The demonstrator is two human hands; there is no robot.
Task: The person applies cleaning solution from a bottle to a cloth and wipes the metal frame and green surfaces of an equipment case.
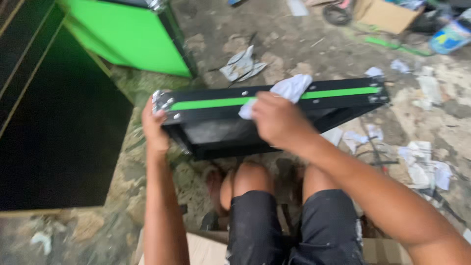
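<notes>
A black box-like panel with a bright green stripe along its top edge stands on edge in front of my knees. My left hand grips its left end, next to the metal corner fittings. My right hand presses a crumpled white cloth against the top edge, over the middle of the green stripe. My knees, in dark shorts, are just behind the panel.
A large black panel lies at the left, with a green-faced box behind it. Scraps of white paper litter the dirty concrete floor. A cardboard box and a blue container sit at the far right.
</notes>
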